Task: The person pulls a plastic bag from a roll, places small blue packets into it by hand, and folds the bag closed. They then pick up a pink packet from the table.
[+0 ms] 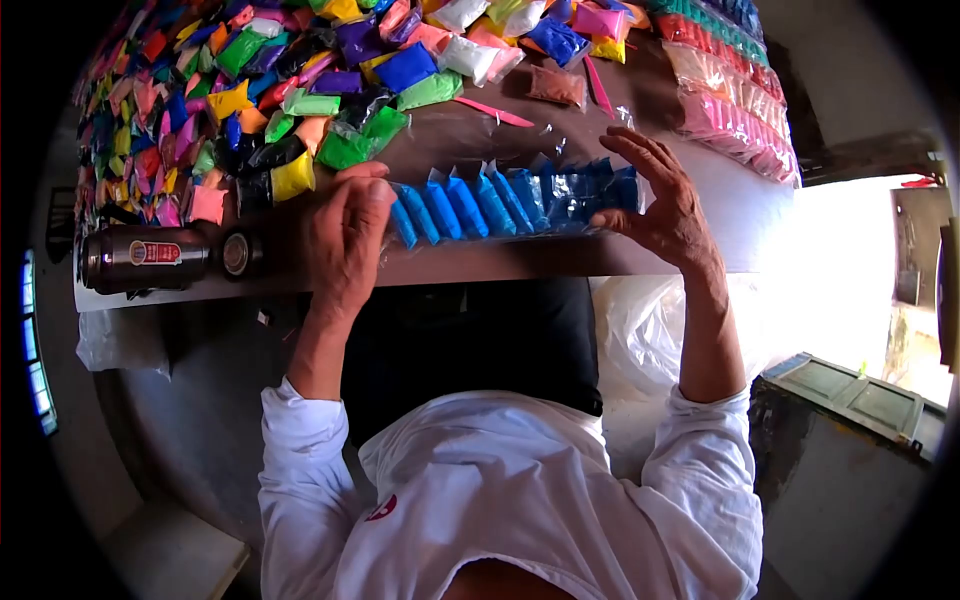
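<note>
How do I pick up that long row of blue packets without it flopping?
Probably by its two short ends, one hand from each side. The long row of blue powder packets in clear plastic is many soft pieces, so a middle grip might let it sag. The left hand and right hand sit at those ends.

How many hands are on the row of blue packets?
2. The left hand is at the left end of the row of blue packets; the right hand, spread open, touches its right end. No others show.
</note>
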A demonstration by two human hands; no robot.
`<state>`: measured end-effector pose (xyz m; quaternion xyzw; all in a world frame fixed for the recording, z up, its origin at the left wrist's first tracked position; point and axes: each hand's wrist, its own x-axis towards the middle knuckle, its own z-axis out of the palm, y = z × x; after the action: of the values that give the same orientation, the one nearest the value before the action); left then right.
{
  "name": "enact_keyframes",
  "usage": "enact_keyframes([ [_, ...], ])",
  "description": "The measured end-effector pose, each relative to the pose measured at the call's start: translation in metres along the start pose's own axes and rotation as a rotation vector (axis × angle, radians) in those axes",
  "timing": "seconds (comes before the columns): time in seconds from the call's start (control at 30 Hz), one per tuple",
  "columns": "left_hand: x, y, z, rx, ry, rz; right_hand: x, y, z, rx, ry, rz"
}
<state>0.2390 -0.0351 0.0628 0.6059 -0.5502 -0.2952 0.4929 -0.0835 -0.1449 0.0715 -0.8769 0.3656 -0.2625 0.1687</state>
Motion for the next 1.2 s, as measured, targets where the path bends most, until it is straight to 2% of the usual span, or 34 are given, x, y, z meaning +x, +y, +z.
enact_keyframes([
  [0.07,-0.002,-0.001,0.003,0.023,-0.02,0.028,0.002,0.0,0.0,0.099,-0.05,0.028],
  [0.13,0.001,-0.004,0.003,0.19,-0.041,0.254,0.005,0.001,0.001,0.197,-0.095,0.052],
  [0.23,0.002,-0.004,0.001,0.266,-0.044,0.284,0.006,0.003,0.004,0.23,-0.059,0.099],
  [0.43,0.007,0.0,0.002,0.16,0.024,0.117,0.008,0.012,0.01,0.25,-0.137,0.126],
  [0.53,0.014,0.004,0.003,0.222,0.013,0.216,0.012,0.008,0.006,0.268,-0.173,0.156],
  [0.6,0.017,0.007,0.006,0.236,-0.023,0.172,0.018,-0.003,0.001,0.158,-0.069,0.023],
  [0.73,0.018,0.002,0.013,0.179,-0.133,0.077,0.036,-0.024,0.005,0.077,-0.042,-0.104],
  [0.83,0.016,0.0,0.017,0.202,-0.186,0.124,0.045,-0.032,0.02,0.122,-0.121,-0.127],
  [0.9,0.013,-0.002,0.017,0.196,-0.195,0.057,0.047,-0.036,0.028,0.092,-0.326,-0.091],
  [0.97,0.012,-0.006,0.017,0.223,-0.154,0.109,0.048,-0.036,0.029,0.104,-0.331,-0.108],
  [1.03,0.01,-0.005,0.016,0.225,-0.163,0.026,0.047,-0.031,0.03,0.093,-0.41,-0.047],
  [1.2,0.009,0.0,0.019,0.274,-0.163,0.017,0.054,-0.055,0.028,0.059,-0.229,-0.117],
])
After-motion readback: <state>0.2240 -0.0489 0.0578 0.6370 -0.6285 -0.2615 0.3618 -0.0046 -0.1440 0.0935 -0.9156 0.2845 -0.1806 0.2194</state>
